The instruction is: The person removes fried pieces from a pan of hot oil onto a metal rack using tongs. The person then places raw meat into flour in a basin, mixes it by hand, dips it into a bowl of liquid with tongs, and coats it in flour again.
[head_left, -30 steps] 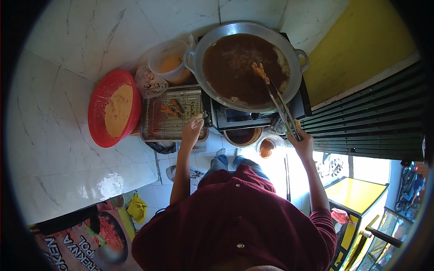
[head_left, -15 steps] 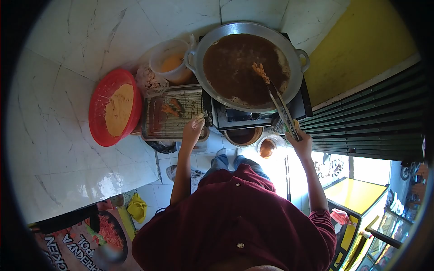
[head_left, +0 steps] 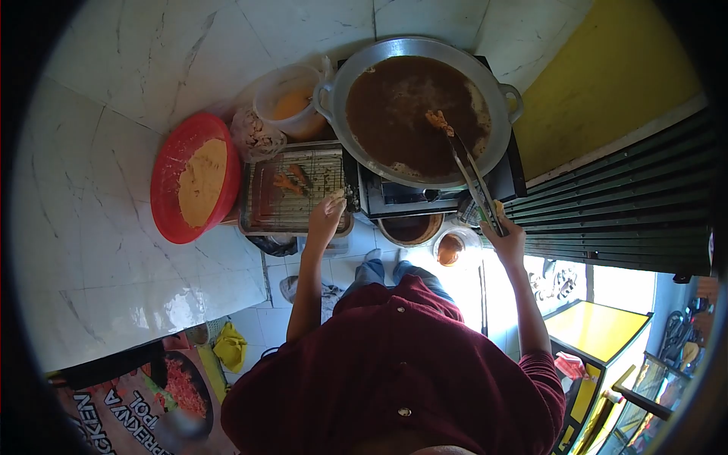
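My right hand [head_left: 506,239] is closed around metal tongs [head_left: 472,174], which reach over the wide wok [head_left: 364,163]. At the tongs' tips is a browned fried piece [head_left: 438,121], at the surface of the dark oil [head_left: 394,114]. My left hand [head_left: 327,214] is beside the right edge of the tray with a wire rack [head_left: 262,201], its fingers curled together. What they hold, if anything, is too small to make out. A few fried pieces [head_left: 288,182] lie on the rack.
Left of the tray stands a red basin [head_left: 163,197] of pale flour. Behind it are a plastic bag of pale pieces [head_left: 258,136] and a plastic tub [head_left: 262,95] with orange liquid. Below the stove sit a pot [head_left: 409,231] and a bucket [head_left: 469,246]. A dark slatted shutter [head_left: 622,205] borders the right.
The view has shifted slightly. The fried piece in the tongs sits a little differently over the oil; both hands stay almost where they were.
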Demonstrator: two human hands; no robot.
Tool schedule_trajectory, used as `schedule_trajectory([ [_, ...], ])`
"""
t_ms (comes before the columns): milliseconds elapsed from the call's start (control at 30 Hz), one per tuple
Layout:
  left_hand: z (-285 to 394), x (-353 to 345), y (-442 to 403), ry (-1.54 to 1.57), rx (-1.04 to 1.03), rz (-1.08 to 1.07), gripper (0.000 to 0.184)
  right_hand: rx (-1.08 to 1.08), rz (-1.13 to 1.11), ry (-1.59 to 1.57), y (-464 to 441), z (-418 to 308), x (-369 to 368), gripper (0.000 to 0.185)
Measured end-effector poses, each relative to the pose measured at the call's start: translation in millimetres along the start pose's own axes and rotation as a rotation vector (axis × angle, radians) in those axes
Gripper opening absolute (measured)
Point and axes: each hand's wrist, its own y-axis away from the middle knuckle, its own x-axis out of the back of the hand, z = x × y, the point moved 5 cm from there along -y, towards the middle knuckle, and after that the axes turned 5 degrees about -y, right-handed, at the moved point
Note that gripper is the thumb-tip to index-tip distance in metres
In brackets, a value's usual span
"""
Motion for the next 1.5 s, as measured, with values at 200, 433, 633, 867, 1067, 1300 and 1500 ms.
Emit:
schedule_trajectory([
  [200, 3, 1, -1, -0.056, 0.049, -0.028, 0.031, 0.127, 0.077, -0.058, -1, -3, -1, 0.026],
  [433, -6, 0, -4, -0.046, 0.074, -0.043, 0.031, 0.063, 0.033, -0.045, -2, -2, 1, 0.028],
  [633, -9, 1, -6, -0.041, 0.074, -0.047, 0.03, -0.032, 0.005, -0.119, -2, 1, 1, 0.031],
  [867, -6, 3, -2, 0.009, 0.094, -0.035, 0.032, -0.007, -0.049, -0.255, 3, -34, 0, 0.031],
  [1067, -18, 30, 16, -0.15, 0.044, 0.155, 0.035, 0.055, -0.226, -0.379, 0, -78, -41, 0.025],
  [1300, -80, 77, 54, -0.587, 0.103, 0.491, 0.06, 0.042, -0.46, -0.558, 10, -131, -124, 0.019],
  [1500, -134, 95, 74, -0.825, 0.209, 0.51, 0.08, -0.202, -0.662, -0.662, 33, -126, -217, 0.018],
])
